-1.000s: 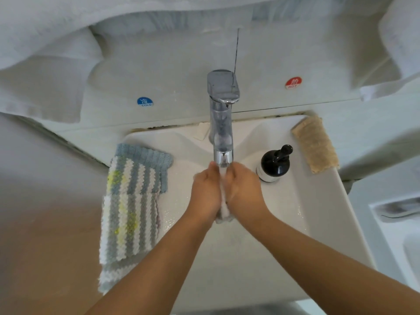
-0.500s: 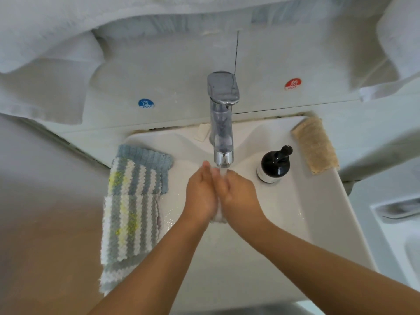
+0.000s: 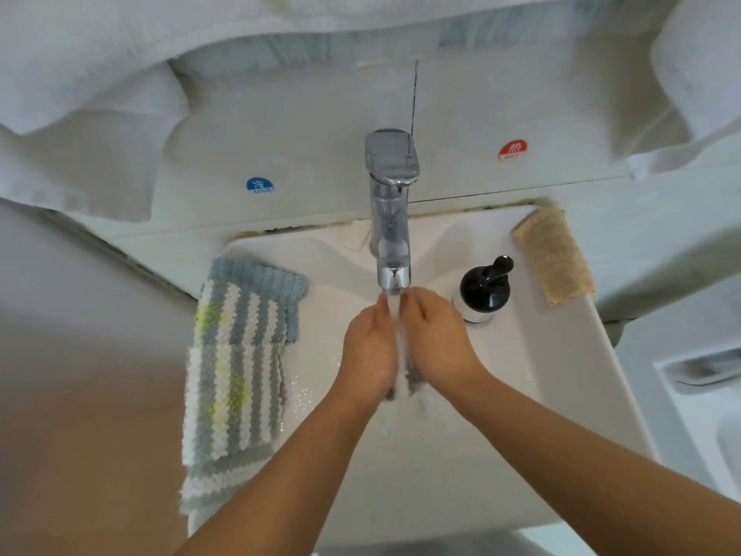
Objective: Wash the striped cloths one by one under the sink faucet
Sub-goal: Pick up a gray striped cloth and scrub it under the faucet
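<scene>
A person is standing at a white sink point(image 3: 561, 395), seen from a camera on their head looking down. Both bare arms are reaching forward into the basin. The left hand point(image 3: 371, 351) and the right hand point(image 3: 437, 339) are pressing together, palms inward, directly beneath the spout of a chrome faucet point(image 3: 391, 218) at twelve o'clock from the hands. Water point(image 3: 393, 311) is running down between them. Both hands are gripping a wet striped cloth point(image 3: 407, 379), bunched between the palms; only a grey and white edge of it is showing at the six o'clock side of the hands.

At nine o'clock from the hands, a pile of striped cloths point(image 3: 236, 375) in blue-grey, white and yellow is lying over the left rim of the sink, just beside the basin. At two o'clock, a black soap dispenser point(image 3: 483, 290) is standing near the right hand, and a tan scrubbing pad point(image 3: 555, 254) is lying farther out on the back corner. A blue cold sticker point(image 3: 260, 185) and a red hot sticker point(image 3: 513, 150) are showing on the wall behind the faucet.

The step in hand appears to be rubbing one cloth under the stream. The next move likely calls for squeezing it out, setting it apart from the pile, and picking up another cloth from the left rim.
</scene>
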Demonstrator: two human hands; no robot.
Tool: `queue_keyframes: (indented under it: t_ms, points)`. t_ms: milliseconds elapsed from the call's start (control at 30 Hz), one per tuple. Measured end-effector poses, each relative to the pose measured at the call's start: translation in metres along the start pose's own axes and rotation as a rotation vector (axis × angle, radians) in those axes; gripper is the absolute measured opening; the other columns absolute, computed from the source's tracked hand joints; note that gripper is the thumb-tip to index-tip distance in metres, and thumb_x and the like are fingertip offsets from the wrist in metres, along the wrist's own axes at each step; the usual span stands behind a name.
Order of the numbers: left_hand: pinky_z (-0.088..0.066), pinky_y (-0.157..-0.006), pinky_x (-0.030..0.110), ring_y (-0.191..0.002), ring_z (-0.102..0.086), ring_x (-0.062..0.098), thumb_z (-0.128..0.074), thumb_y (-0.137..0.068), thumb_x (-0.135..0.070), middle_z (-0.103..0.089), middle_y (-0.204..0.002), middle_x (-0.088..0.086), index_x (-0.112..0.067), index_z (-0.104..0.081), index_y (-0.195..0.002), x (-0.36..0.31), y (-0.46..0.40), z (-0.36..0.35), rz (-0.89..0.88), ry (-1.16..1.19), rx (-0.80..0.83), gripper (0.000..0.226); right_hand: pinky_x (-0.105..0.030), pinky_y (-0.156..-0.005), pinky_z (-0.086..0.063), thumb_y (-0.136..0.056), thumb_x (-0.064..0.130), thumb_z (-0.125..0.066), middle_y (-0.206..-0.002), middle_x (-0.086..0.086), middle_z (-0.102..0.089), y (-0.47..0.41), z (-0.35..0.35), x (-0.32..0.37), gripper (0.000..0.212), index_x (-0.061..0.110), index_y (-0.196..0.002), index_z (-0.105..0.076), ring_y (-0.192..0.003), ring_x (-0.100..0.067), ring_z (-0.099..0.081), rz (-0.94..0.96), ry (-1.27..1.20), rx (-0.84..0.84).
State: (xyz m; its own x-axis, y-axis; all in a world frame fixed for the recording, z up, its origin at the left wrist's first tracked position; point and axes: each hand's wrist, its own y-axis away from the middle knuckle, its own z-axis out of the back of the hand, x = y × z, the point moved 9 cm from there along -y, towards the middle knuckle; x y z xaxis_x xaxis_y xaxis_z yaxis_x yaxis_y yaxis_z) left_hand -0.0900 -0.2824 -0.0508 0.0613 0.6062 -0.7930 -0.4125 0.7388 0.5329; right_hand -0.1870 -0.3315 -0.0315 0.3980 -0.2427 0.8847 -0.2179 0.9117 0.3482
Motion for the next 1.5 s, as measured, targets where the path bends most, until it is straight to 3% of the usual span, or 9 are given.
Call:
queue_keyframes:
  t_ms: [100, 267, 433, 633, 833, 1033, 1133, 1333, 1500]
  points:
    - [-0.041, -0.044, 0.02, -0.051, -0.061, 0.01, -0.037, -0.102, -0.047, -0.066, -0.068, 0.004, -0.01, -0.064, -0.084, -0.003, -0.001, 0.013, -0.044, 0.051, 0.017, 0.049, -0.016, -0.051, -0.044, -0.102, 0.037, -0.042, -0.056, 0.008, -0.059, 0.023, -0.013, -0.014, 0.04, 0.021, -0.067, -0.054, -0.052, -0.003, -0.055, -0.027, -0.087, 0.168]
    - [-0.045, -0.056, 0.024, -0.065, -0.064, 0.012, -0.075, -0.081, -0.021, -0.068, -0.068, -0.008, -0.025, -0.064, -0.073, 0.0, -0.006, 0.014, -0.091, 0.048, 0.199, 0.014, -0.023, -0.058, -0.042, -0.101, 0.03, -0.041, -0.074, -0.001, -0.054, 0.013, 0.021, -0.04, 0.027, 0.01, -0.086, -0.052, -0.065, -0.013, -0.049, -0.086, -0.028, -0.007]
    - [-0.044, -0.069, 0.035, -0.073, -0.06, 0.022, -0.061, -0.054, -0.015, -0.063, -0.071, 0.001, -0.025, -0.064, -0.068, 0.002, -0.016, 0.023, -0.067, 0.009, 0.268, 0.017, -0.007, -0.062, -0.04, -0.099, 0.013, -0.041, -0.097, 0.011, -0.054, 0.005, 0.007, -0.027, 0.024, 0.027, -0.118, -0.045, -0.082, -0.006, -0.053, 0.021, -0.017, 0.167]
    - [-0.047, -0.072, 0.038, -0.078, -0.061, 0.023, -0.057, -0.054, -0.008, -0.063, -0.081, 0.009, -0.009, -0.064, -0.093, -0.012, -0.017, 0.032, -0.131, -0.041, 0.366, 0.04, -0.018, -0.054, -0.028, -0.099, 0.036, -0.049, -0.061, 0.009, -0.036, 0.0, -0.01, 0.001, 0.039, 0.021, -0.065, -0.039, -0.055, -0.004, -0.031, 0.199, 0.178, 0.356]
    - [-0.054, -0.063, 0.028, -0.078, -0.071, 0.02, -0.075, -0.079, -0.021, -0.075, -0.089, 0.005, -0.021, -0.071, -0.098, -0.001, -0.018, 0.039, -0.082, -0.104, 0.423, 0.019, -0.026, -0.07, -0.045, -0.095, 0.046, -0.054, -0.078, -0.004, -0.059, -0.002, -0.02, 0.006, 0.046, 0.0, -0.09, -0.058, -0.071, -0.016, -0.057, 0.125, 0.076, 0.412]
    - [-0.053, -0.079, 0.031, -0.074, -0.065, 0.016, -0.073, -0.07, -0.052, -0.065, -0.064, 0.001, -0.02, -0.073, -0.077, 0.042, -0.003, 0.011, 0.232, 0.583, 0.569, 0.033, -0.024, -0.081, -0.054, -0.101, 0.023, -0.044, -0.098, -0.002, -0.073, -0.01, -0.014, -0.004, 0.02, 0.019, -0.105, -0.063, -0.09, -0.014, -0.07, -0.072, -0.355, 0.297]
    - [-0.039, -0.109, 0.049, -0.121, -0.057, 0.027, -0.087, -0.062, -0.046, -0.067, -0.123, 0.01, -0.018, -0.069, -0.119, 0.046, 0.0, -0.003, 0.197, 0.863, 0.629, 0.066, -0.036, -0.081, -0.054, -0.103, 0.029, -0.041, -0.101, -0.014, -0.07, -0.008, -0.013, -0.017, 0.03, 0.007, -0.116, -0.059, -0.09, -0.024, -0.068, -0.165, -0.494, 0.231]
    - [-0.054, -0.091, 0.038, -0.106, -0.067, 0.021, -0.047, -0.1, -0.027, -0.069, -0.12, 0.011, -0.009, -0.065, -0.12, 0.039, -0.011, 0.005, 0.125, 0.714, 0.334, 0.032, -0.038, -0.076, -0.055, -0.097, 0.035, -0.054, -0.09, -0.019, -0.07, -0.01, 0.011, -0.019, 0.035, 0.002, -0.099, -0.064, -0.078, -0.027, -0.068, -0.031, -0.289, 0.068]
    - [-0.055, -0.078, 0.033, -0.08, -0.063, 0.012, -0.044, -0.103, -0.031, -0.067, -0.084, 0.001, -0.018, -0.066, -0.087, 0.019, -0.015, 0.032, -0.172, 0.223, 0.001, 0.03, -0.02, -0.051, -0.03, -0.093, 0.039, -0.059, -0.059, 0.0, -0.034, -0.004, 0.033, -0.02, 0.043, 0.014, -0.065, -0.037, -0.054, -0.01, -0.031, 0.042, 0.027, -0.093]
